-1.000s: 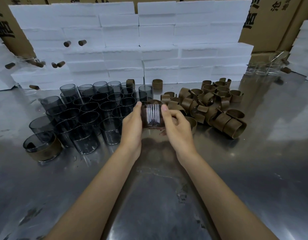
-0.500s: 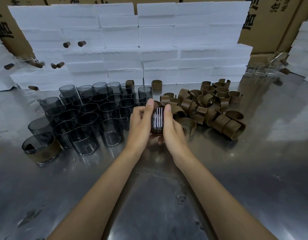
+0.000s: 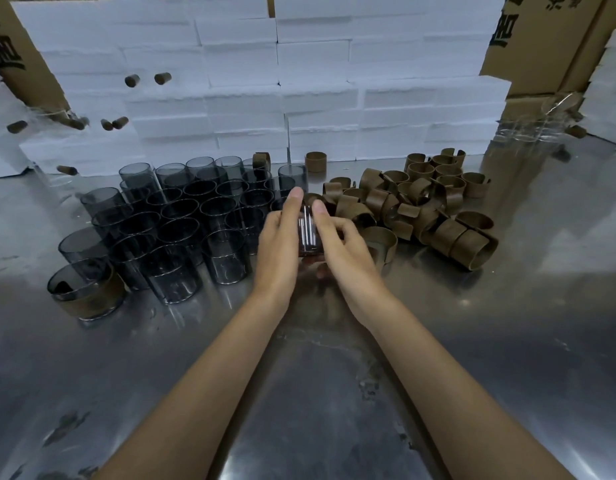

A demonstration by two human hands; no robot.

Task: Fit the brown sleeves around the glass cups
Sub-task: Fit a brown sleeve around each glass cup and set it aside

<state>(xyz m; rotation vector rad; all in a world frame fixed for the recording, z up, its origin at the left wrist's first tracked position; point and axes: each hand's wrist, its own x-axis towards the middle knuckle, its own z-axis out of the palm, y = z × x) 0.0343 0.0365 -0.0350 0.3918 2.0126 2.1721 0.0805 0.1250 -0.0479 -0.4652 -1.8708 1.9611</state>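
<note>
Mostly hidden between left hand (image 3: 278, 244) and right hand (image 3: 344, 249) — glass cup (image 3: 308, 233), only a narrow streaked strip showing, sleeve on it impossible to make out. Rear smoked cups (image 3: 209, 168) masked by front rows. Cardboard boxes (image 3: 548, 39) cropped at the top edge — printed characters unreadable. Clear glasses (image 3: 528, 129) at far right blurred

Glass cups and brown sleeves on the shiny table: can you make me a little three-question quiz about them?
1. True or false: the left hand and right hand both hold one glass cup.
2. Which side of the metal table holds the pile of loose sleeves: A left, B right?
3. Fill in: the cup at the near left already wears a brown ____.

Key: 1 true; 2 B; 3 sleeve.
</note>
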